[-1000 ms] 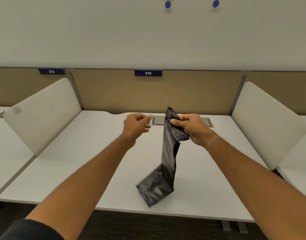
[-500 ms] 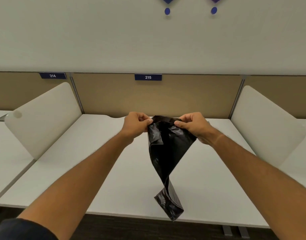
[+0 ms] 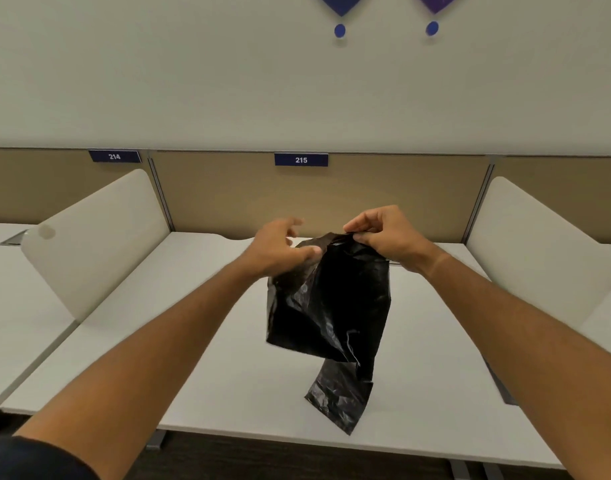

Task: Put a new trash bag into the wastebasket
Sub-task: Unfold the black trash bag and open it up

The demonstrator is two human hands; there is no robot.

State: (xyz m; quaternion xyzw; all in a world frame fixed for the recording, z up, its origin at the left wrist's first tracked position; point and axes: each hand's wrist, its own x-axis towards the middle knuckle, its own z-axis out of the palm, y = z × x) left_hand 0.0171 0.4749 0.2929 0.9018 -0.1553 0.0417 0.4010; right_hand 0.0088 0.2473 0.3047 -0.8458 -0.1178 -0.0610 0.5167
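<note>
A black plastic trash bag [image 3: 331, 313] hangs in the air over the white desk [image 3: 210, 358], partly unfolded, its lower end still folded narrow and dangling near the desk's front edge. My right hand [image 3: 383, 233] pinches the bag's top edge at the right. My left hand [image 3: 280, 247] holds the top edge at the left with thumb and fingers, some fingers spread. No wastebasket is in view.
White rounded divider panels stand at the desk's left [image 3: 96, 237] and right [image 3: 532, 251]. A tan partition with the label 215 [image 3: 300, 160] runs along the back. Neighbouring desks lie on both sides. Dark floor shows below the front edge.
My left hand came over and took the bag's top edge. The bag has spread wider between both hands, and its lower end has swung to the right.
</note>
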